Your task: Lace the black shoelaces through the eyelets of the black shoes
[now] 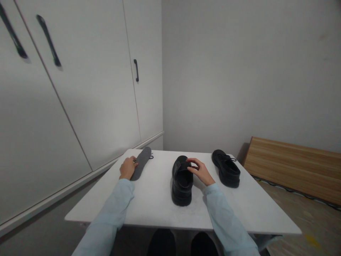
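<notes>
Left hand [128, 168] with fingers curled at the left edge of a flat, felt-like gray insole [142, 163], far left on the smooth white surface [157, 209]; whether gripping, cannot tell. Right hand [201, 172] partly open, thumb and fingertips apart, at the right side of a chunky black shoe [182, 197], mid-surface, rounded toe pointing far. Thin dark lace [151, 156] beside the insole. Farther right, a matching laced shoe [229, 177], then a wood-grained board [290, 167].

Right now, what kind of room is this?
It looks like an indoor room, maybe in a home, though I can't be sure. There are tall white cabinets, a plain wall and a white table.
</notes>
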`<act>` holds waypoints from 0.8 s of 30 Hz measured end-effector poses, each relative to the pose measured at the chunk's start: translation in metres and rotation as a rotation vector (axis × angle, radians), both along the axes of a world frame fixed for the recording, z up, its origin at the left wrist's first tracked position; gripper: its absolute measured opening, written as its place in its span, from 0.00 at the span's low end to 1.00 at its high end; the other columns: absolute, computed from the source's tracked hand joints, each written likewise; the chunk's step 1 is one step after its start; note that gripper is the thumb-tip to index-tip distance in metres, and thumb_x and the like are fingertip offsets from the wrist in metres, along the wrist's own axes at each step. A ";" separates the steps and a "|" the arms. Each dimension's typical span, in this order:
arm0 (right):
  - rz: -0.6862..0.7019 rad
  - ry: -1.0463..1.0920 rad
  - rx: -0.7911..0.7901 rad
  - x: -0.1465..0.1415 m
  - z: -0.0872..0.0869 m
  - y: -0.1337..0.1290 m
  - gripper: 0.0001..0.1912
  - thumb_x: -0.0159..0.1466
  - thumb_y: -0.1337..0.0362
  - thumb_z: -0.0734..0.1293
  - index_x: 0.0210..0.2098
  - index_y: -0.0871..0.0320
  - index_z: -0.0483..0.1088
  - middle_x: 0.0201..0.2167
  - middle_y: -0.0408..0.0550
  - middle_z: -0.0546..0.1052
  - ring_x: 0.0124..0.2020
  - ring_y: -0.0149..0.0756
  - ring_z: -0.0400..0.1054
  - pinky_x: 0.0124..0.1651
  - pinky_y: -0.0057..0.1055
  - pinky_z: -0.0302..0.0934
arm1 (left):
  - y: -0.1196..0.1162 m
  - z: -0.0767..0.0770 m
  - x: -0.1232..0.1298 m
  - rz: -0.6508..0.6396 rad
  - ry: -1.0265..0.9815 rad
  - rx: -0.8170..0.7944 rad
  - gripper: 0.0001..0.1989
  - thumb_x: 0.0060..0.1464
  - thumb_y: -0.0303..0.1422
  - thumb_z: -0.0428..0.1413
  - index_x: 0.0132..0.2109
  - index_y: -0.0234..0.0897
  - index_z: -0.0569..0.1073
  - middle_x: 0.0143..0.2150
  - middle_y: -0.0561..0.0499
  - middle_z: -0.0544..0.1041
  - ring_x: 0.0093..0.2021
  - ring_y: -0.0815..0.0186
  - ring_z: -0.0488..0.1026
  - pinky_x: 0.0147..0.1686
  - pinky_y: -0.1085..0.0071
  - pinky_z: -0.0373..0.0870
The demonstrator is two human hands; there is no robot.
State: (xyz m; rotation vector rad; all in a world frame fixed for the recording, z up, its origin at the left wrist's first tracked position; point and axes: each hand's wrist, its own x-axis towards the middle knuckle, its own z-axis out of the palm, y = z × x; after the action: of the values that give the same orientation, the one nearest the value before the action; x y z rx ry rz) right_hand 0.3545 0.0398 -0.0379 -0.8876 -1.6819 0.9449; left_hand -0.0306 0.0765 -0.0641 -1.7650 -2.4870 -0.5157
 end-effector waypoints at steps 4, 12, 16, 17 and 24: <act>-0.004 -0.002 0.000 0.000 0.000 0.000 0.17 0.55 0.59 0.70 0.44 0.54 0.72 0.50 0.51 0.74 0.54 0.45 0.66 0.53 0.42 0.62 | -0.002 0.004 0.008 -0.045 0.012 -0.042 0.16 0.59 0.33 0.48 0.53 0.42 0.69 0.49 0.42 0.73 0.50 0.54 0.72 0.44 0.64 0.68; -0.010 0.010 0.000 0.000 0.000 0.001 0.17 0.54 0.58 0.71 0.43 0.55 0.73 0.48 0.51 0.75 0.53 0.46 0.67 0.53 0.43 0.63 | -0.008 0.019 0.032 -0.084 0.105 -0.092 0.21 0.62 0.29 0.38 0.55 0.38 0.70 0.47 0.35 0.72 0.44 0.50 0.74 0.41 0.59 0.69; -0.007 0.005 0.001 0.000 0.000 0.002 0.17 0.54 0.58 0.71 0.43 0.55 0.73 0.48 0.51 0.75 0.53 0.45 0.66 0.53 0.43 0.62 | -0.006 0.032 0.047 -0.108 0.136 -0.097 0.17 0.61 0.27 0.42 0.51 0.33 0.70 0.46 0.34 0.73 0.47 0.49 0.73 0.44 0.58 0.67; -0.006 0.002 0.002 0.001 -0.001 0.003 0.17 0.54 0.59 0.71 0.43 0.55 0.73 0.48 0.51 0.75 0.53 0.45 0.67 0.53 0.43 0.62 | -0.007 0.036 0.054 -0.122 0.143 -0.086 0.16 0.60 0.28 0.43 0.51 0.32 0.70 0.47 0.34 0.72 0.48 0.49 0.73 0.44 0.57 0.66; 0.005 -0.008 0.015 0.001 0.001 0.002 0.17 0.56 0.58 0.70 0.44 0.55 0.73 0.48 0.52 0.75 0.53 0.45 0.66 0.53 0.43 0.62 | -0.054 0.084 0.126 -0.422 0.210 0.068 0.15 0.60 0.33 0.48 0.51 0.35 0.71 0.46 0.38 0.74 0.47 0.51 0.71 0.46 0.60 0.65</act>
State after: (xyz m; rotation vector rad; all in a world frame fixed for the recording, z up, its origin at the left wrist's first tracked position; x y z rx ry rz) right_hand 0.3555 0.0413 -0.0371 -0.8785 -1.6966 0.9321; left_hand 0.0953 0.0225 0.0194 -2.1948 -1.9420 -0.4010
